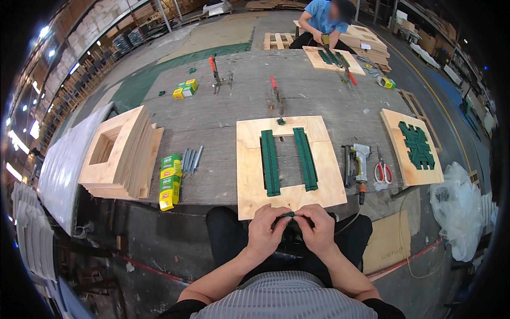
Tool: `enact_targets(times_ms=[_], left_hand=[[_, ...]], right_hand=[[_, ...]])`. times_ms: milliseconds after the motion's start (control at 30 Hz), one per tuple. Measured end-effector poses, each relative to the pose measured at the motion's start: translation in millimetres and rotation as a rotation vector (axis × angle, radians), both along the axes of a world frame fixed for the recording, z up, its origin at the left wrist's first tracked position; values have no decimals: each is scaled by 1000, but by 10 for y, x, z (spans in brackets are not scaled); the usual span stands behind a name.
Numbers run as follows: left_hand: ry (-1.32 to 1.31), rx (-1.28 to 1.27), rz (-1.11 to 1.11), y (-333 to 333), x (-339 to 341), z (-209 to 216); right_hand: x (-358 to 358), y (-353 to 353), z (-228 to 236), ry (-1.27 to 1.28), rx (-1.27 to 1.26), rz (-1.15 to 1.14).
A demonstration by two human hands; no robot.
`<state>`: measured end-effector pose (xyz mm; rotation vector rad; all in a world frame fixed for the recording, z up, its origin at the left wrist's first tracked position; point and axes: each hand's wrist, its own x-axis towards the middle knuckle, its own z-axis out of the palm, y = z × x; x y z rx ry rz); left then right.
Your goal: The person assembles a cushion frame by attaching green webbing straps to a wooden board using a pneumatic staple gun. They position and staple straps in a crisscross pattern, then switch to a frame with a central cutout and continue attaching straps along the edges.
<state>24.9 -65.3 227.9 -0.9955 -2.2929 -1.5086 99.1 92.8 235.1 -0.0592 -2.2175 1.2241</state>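
Observation:
My left hand [264,231] and my right hand [318,232] meet just off the table's near edge. Their fingertips pinch a dark green strip [291,215], perhaps webbing; most of it is hidden by the fingers or hangs in the dark below. Right in front of them lies a flat plywood frame [248,170] with a rectangular opening. Along the opening's left side runs one ribbed green band [270,165], and a second green band [305,159] lines the right side. Beyond the frame's far edge stands a clamp [275,90] with a red handle.
A nail gun [362,162] with a hose and red-handled scissors [382,171] lie right of the frame. Farther right is a board [396,154] with woven green bands. To the left are staple strips [192,159], green-yellow boxes [170,181] and stacked frames [119,154]. Across the table a co-worker [324,18] works.

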Motion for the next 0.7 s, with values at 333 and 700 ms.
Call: enact_targets(times_ms=[333,700], left_hand=[[6,-13,3,20,-45,-5],[18,-51,-68,133,-312,-39]], right_hand=[[-35,74,-3,49,62,-11],[-260,255,28,-30,216,74]])
